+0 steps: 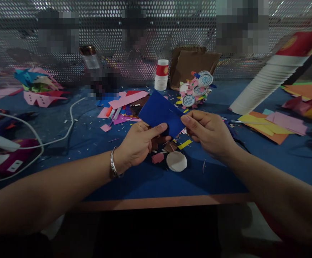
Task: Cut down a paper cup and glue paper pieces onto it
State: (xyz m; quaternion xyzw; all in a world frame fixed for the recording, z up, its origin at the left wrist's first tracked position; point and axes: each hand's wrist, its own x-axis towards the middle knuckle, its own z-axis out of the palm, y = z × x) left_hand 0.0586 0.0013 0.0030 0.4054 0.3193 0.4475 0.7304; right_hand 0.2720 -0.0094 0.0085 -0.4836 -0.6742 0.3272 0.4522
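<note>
A dark blue sheet of paper point(159, 111) is held up above the table between both hands. My left hand point(142, 140) pinches its lower left side, thumb on the front face and fingers behind. My right hand point(208, 130) is closed with thumb and forefinger on the sheet's right corner, where a narrow strip seems to stand apart from it. Below the paper lies a white paper disc point(176, 161), with a pink scrap point(158, 158) and brown scraps beside it.
A tall stack of paper cups point(268, 79) leans at right, near coloured papers point(276, 123). A shorter cup stack point(161, 75), cardboard point(195, 68) and a decorated paper craft point(196, 89) stand at the back. A white cable point(71, 118) crosses the left side.
</note>
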